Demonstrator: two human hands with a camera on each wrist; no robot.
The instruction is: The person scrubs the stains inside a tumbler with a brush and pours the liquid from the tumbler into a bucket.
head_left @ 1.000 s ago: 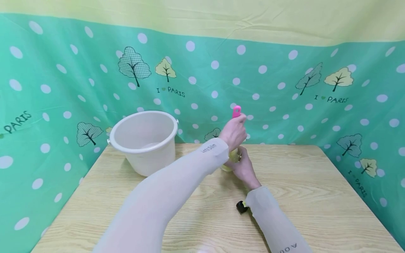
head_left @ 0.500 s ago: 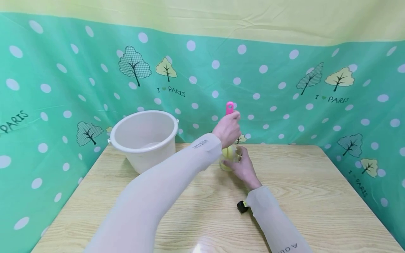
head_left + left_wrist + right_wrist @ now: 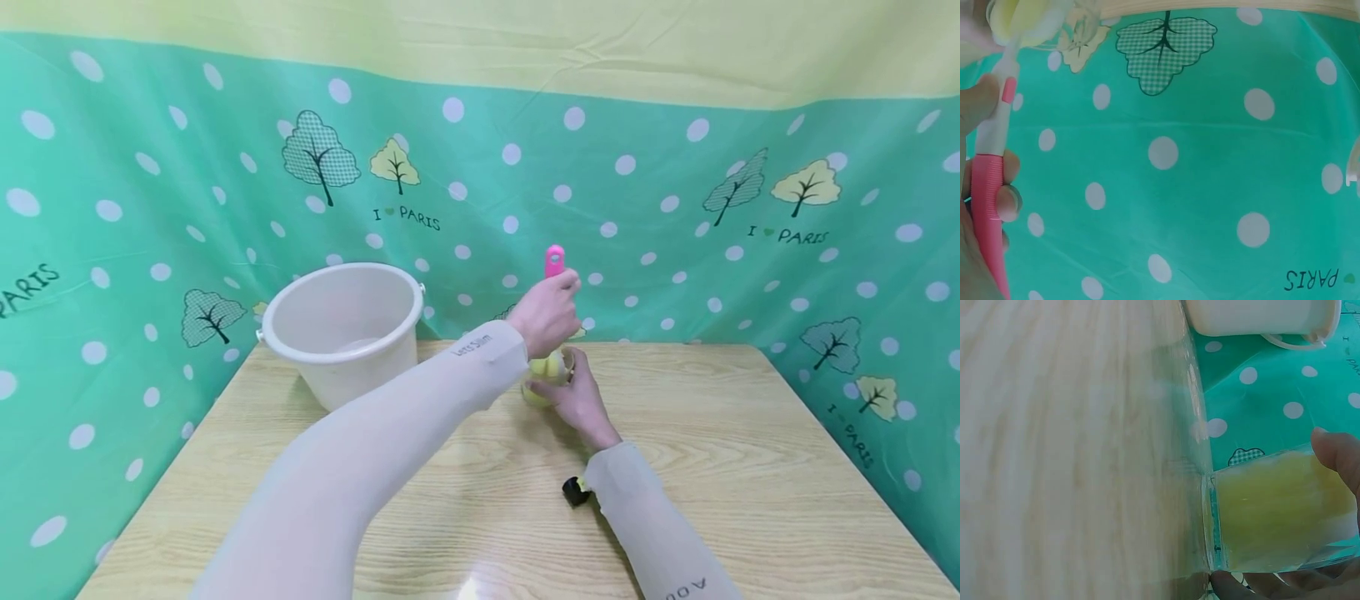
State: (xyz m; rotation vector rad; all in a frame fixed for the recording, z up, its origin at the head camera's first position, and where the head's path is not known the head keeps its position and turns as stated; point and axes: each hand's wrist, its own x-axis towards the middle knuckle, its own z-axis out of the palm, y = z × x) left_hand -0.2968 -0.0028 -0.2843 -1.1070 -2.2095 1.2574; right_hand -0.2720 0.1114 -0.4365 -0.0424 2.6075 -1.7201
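My left hand grips a sponge cup brush with its handle pointing up, near the back of the table. In the left wrist view the brush handle is pink and white, with the thumb along its white part. The brush's pale yellow sponge head is inside a clear glass cup. My right hand holds the cup with fingers and thumb around its side. The right wrist view has the cup with its base on the table and yellow sponge filling much of it.
A large white bucket stands at the back left of the wooden table. Beside the right sleeve cuff is a small black object. A green dotted curtain hangs behind and along both sides.
My left hand and the brush shifted left, then part of the way back right, with the handle's tilt changing. The right hand and cup have stayed almost in place.
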